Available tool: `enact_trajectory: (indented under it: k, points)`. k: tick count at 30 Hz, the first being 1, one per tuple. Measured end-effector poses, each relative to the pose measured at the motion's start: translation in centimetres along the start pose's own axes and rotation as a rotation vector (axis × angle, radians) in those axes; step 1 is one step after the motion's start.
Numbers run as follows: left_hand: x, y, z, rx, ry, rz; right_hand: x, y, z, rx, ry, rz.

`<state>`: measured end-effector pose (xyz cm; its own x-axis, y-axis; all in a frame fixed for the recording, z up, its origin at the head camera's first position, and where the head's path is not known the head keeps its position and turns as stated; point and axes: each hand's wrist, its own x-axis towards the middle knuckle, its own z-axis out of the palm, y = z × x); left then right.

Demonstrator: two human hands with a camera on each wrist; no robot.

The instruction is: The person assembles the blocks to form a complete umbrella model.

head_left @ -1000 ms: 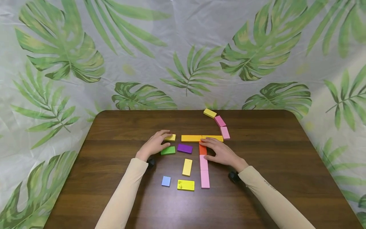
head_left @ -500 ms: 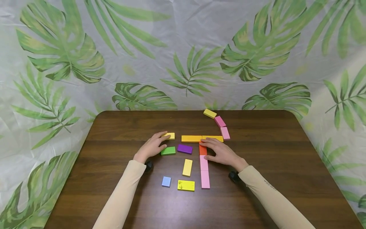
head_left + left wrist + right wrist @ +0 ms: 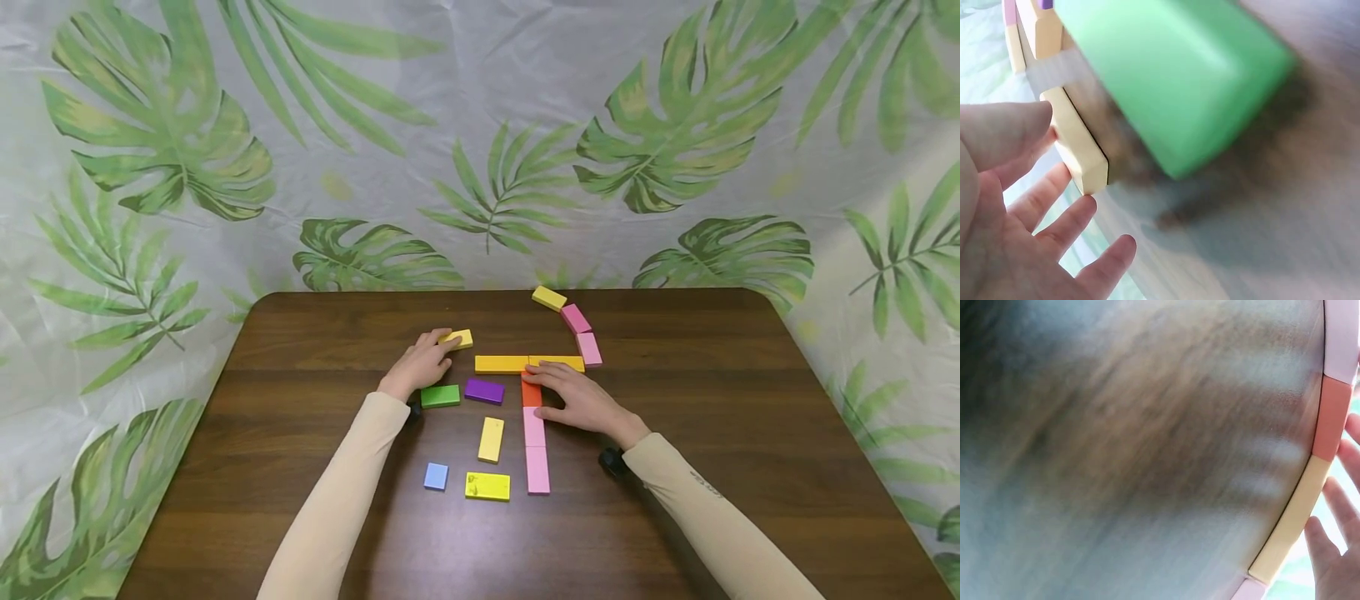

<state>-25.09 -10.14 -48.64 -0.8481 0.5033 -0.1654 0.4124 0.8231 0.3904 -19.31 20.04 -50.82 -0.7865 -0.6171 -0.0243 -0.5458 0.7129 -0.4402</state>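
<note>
My left hand (image 3: 420,362) lies over the left end of a yellow block (image 3: 463,338), tilted up to the right. In the left wrist view, the fingers touch this yellow block (image 3: 1079,144) with their tips, and the thumb is near its end. A green block (image 3: 440,396) sits just below that hand. My right hand (image 3: 581,398) rests with extended fingers over a red block (image 3: 532,395) and the right orange block (image 3: 573,363). Its thumb tip is at the upper pink block (image 3: 534,427). In the right wrist view, the fingertips reach the row beside the red block (image 3: 1333,419).
A left orange block (image 3: 501,364) continues the row. Near it lie a purple block (image 3: 484,391), a yellow block (image 3: 491,440), a blue square block (image 3: 436,477), a patterned yellow block (image 3: 487,486) and a lower pink block (image 3: 537,470). A curved line of blocks includes a dark pink one (image 3: 576,318).
My left hand drew slightly left, then moved right and away from me. The yellow block under its fingers shifted up and right and turned. The right hand stayed put.
</note>
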Motion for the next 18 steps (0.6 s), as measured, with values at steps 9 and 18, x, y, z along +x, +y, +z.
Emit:
enact_trajectory:
  k: [9, 18]
  points:
    - [2.6, 2.0, -0.3, 0.033, -0.043, -0.048, 0.1, 0.0, 0.0, 0.007, -0.015, 0.017]
    - [3.3, 2.6, 0.1, 0.034, -0.040, 0.007, 0.1, 0.1, 0.0, 0.023, -0.010, 0.011]
